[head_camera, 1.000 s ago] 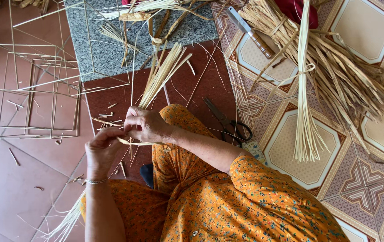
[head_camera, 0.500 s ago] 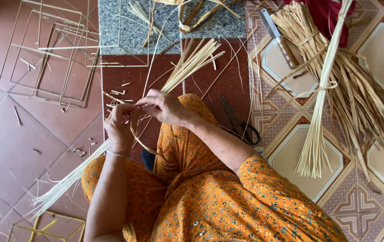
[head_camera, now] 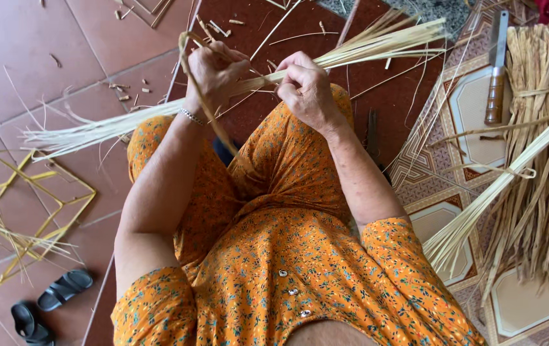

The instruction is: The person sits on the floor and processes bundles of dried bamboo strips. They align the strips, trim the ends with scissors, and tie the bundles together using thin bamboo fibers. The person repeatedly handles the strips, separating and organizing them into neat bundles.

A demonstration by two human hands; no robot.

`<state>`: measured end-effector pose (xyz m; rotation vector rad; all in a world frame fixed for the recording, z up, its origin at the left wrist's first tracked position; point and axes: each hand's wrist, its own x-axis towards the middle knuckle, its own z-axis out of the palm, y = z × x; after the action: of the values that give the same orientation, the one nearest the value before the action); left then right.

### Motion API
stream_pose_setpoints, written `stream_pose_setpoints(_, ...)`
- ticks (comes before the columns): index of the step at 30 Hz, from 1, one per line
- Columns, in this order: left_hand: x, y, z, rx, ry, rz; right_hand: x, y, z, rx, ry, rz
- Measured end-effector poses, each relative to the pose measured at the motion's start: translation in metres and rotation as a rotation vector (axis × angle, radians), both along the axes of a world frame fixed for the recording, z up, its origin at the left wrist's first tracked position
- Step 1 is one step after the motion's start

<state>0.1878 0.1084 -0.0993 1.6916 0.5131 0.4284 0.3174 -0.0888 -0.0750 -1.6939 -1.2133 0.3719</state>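
A long bundle of thin pale bamboo strips lies across my lap, running from lower left to upper right. My left hand grips the bundle near its middle and also holds a flat tan binding strip that loops over the hand and hangs down. Close beside it, my right hand pinches the same bundle. I sit on the floor in an orange flowered dress.
A cleaver with a wooden handle lies on the patterned tiles at the right, beside tied bundles of bamboo strips. A star-shaped bamboo frame and black sandals lie at the left. Small offcuts litter the red floor.
The view has swung left and down. Both hands have risen with the bundle and moved closer together. The binding strip now loops over my left hand.
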Motion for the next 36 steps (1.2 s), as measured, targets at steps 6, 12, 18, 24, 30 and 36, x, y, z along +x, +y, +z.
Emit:
stream_pose_setpoints(6,0.006,0.004,-0.014,0.127,0.221,0.062,0.003,-0.006,-0.008,0.009,-0.075,0.019)
stream_pose_setpoints(12,0.008,0.012,-0.009,-0.127,0.132,0.115,0.004,-0.007,-0.009,-0.051,0.103,0.003)
stream_pose_setpoints(18,0.000,0.023,0.016,-0.038,0.357,-0.046,0.015,-0.022,-0.005,-0.090,0.448,-0.103)
stream_pose_setpoints(24,-0.033,0.018,0.024,0.411,0.565,-0.460,0.051,-0.056,-0.006,-0.003,0.575,-0.247)
stream_pose_setpoints(30,-0.051,0.027,0.001,0.688,0.583,-0.294,0.091,-0.104,0.012,0.223,0.663,-0.235)
stream_pose_setpoints(36,-0.059,0.029,0.005,0.670,0.427,-0.284,0.124,-0.141,0.043,-0.134,0.433,-0.551)
